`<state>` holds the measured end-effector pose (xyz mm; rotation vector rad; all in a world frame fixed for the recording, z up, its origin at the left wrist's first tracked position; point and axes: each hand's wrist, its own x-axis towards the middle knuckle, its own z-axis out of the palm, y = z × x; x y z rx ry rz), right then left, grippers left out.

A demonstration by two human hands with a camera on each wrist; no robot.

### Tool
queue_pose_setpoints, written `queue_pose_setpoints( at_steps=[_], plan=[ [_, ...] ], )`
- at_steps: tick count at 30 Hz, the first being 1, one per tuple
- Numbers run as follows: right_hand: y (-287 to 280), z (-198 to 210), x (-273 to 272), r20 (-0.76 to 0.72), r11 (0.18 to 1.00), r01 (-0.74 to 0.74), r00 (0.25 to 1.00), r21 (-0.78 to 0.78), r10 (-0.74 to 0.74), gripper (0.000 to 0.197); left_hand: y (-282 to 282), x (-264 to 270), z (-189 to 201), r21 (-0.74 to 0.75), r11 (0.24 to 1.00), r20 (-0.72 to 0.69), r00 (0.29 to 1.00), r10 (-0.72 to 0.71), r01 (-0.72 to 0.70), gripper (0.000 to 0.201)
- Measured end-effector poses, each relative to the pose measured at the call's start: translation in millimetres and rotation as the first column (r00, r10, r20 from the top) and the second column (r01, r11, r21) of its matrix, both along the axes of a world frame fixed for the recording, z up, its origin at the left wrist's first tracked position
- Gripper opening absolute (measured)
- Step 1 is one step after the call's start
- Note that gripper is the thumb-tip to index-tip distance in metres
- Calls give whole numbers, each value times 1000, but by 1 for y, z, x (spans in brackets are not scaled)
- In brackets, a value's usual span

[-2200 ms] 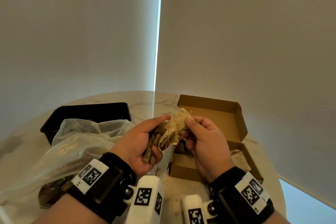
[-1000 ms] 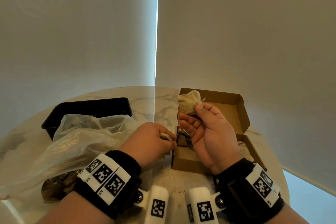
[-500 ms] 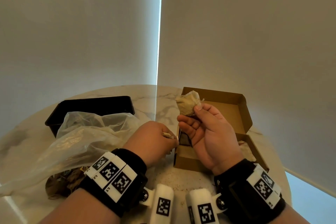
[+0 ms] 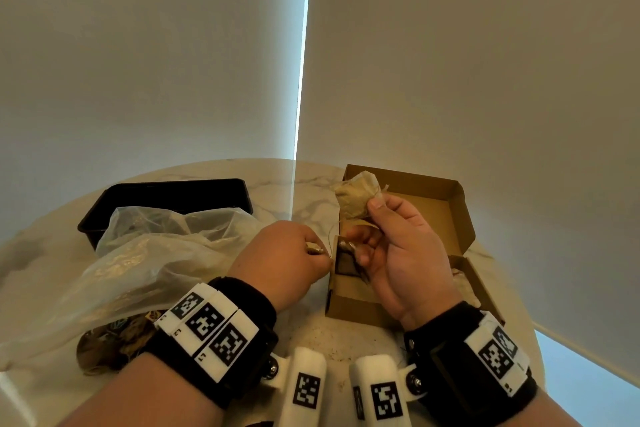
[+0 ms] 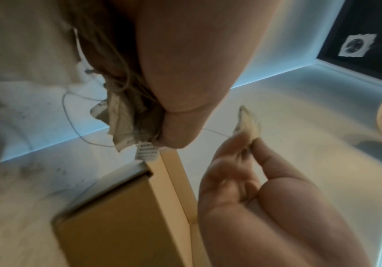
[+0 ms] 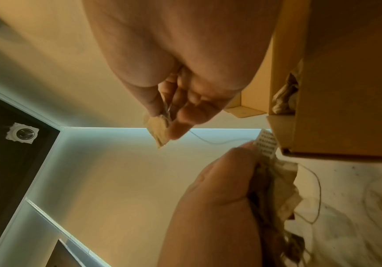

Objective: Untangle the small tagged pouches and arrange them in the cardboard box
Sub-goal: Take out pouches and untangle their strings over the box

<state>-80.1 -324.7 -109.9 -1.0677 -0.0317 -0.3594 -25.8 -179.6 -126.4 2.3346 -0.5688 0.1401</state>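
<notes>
My right hand [image 4: 391,239] pinches one beige pouch [image 4: 356,198] between thumb and fingers, raised over the left end of the open cardboard box [image 4: 446,215]. A thin string [image 5: 215,132] runs from that pouch [image 5: 247,122] to my left hand [image 4: 287,260], which grips a bunch of crumpled pouches [image 5: 128,119] with a white printed tag [image 5: 146,150] hanging out, just left of the box [image 5: 117,213]. In the right wrist view the single pouch [image 6: 159,129], the string [image 6: 210,141], the tag [image 6: 266,143] and the bunch [image 6: 279,187] all show. More pouches [image 4: 464,284] lie in the box's near compartment.
A clear plastic bag [image 4: 138,260] with more pouches at its near end [image 4: 110,340] lies on the round marble table [image 4: 311,191] at left. Behind it stands a black tray [image 4: 166,194]. Crumbs dot the table before the box. Plain walls stand close behind.
The right hand drew one pouch out of the bunch and lifted it above the box. The left hand dropped to the table with the rest; a string now stretches between them.
</notes>
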Motion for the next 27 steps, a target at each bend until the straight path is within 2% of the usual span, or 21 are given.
queue_pose_setpoints(
  at_steps=[2, 4, 6, 8, 12, 14, 15, 18, 22, 24, 27],
  plan=[
    [-7, 0, 2, -12, 993, 103, 994, -52, -104, 10, 4, -3, 5, -9, 999, 6, 999, -49, 49, 15],
    [-14, -1, 4, -27, 961, 217, 974, -171, -224, 10, 7, -9, 11, -33, 990, -41, 989, -140, 139, 12],
    [-19, -3, 6, -36, 919, 274, 955, -283, -296, 11, 10, -14, 18, -139, 967, -84, 971, -226, 213, 11],
    [-21, -5, 8, -74, 912, 270, 949, -309, -307, 12, 13, -16, 25, -284, 932, -77, 964, -255, 224, 12],
    [-24, -6, 10, -139, 919, 196, 957, -341, -255, 12, 20, -13, 31, -594, 799, -45, 987, -154, 98, 15],
    [-26, -6, 9, -145, 890, 156, 960, -428, -239, 13, 21, -9, 32, -696, 717, -43, 995, -87, 33, 16],
    [-27, -7, 8, -153, 870, 125, 963, -477, -222, 14, 21, -7, 31, -713, 702, -24, 999, -34, 7, 16],
    [-26, -5, 4, -199, 843, -33, 976, -538, -89, 18, 23, -5, 31, -707, 706, 60, 991, 120, -43, 18],
    [-29, -4, -1, -195, 773, -204, 975, -601, 105, 26, 25, -3, 31, -686, 724, 93, 979, 179, -67, 23],
    [-29, -4, -2, -194, 797, -351, 936, -491, 292, 31, 25, -3, 30, -648, 760, 136, 973, 187, -55, 26],
    [-30, -5, 0, -79, 798, -525, 846, -296, 527, 29, 24, -4, 29, -578, 815, 198, 962, 189, -41, 25]
  ],
)
